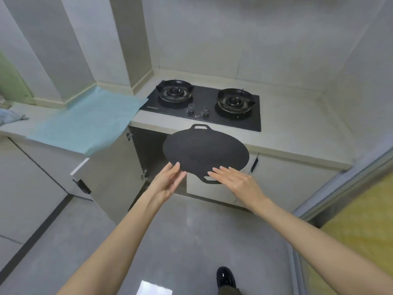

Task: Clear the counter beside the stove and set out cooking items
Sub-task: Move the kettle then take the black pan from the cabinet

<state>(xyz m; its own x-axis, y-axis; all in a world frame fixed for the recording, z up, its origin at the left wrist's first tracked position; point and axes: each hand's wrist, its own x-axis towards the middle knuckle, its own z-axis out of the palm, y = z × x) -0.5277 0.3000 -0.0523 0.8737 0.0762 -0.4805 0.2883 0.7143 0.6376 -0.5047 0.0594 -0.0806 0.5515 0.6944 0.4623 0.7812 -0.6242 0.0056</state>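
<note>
Griddle pan hovered before the counter edge, short of the stove, propped between flat, uncurled fingers of left hand and right hand; gripping its rim seemed safer.

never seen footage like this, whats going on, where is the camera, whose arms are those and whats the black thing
There is no machine here. A person wears one wide-angle camera on the head, looking forward and down, so the two bare arms are the person's own.

The left hand and the right hand carry a flat round black griddle pan with two loop handles between them. The fingers are fairly straight, and the pan is in the air in front of the counter, not set down.

A black glass two-burner gas hob is set into the pale stone counter. To its left lies a light blue sheet. Below, a grey cupboard door stands open. The shiny black shoe at the bottom is the person's foot.
</note>
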